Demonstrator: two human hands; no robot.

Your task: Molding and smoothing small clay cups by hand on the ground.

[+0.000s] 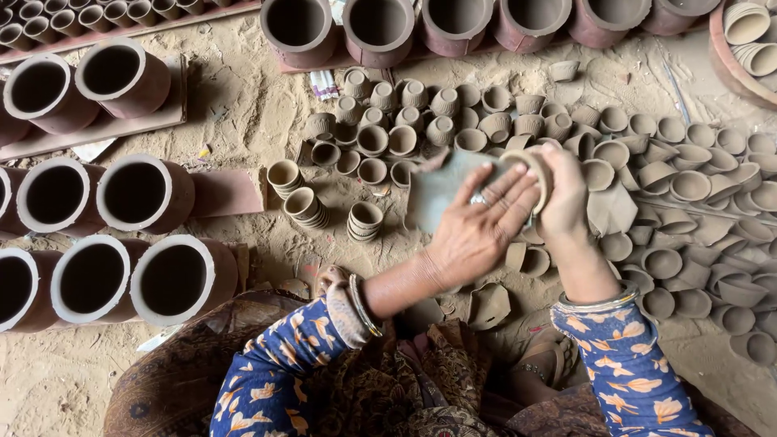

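Observation:
My right hand (566, 194) grips a small unfired clay cup (534, 166) by its rim, held above the sandy ground. My left hand (481, 226) lies flat against a grey cloth (441, 190) and presses it to the cup's side; a ring shows on one finger. Both wrists carry metal bangles and blue flowered sleeves. The cup's lower part is hidden behind my fingers.
Several small clay cups (388, 142) stand and stack on the sand ahead, and shallow clay bowls (688, 186) spread to the right. Large clay cylinders (133, 194) line boards on the left and along the top (376, 28). My sandalled foot (542, 360) rests below.

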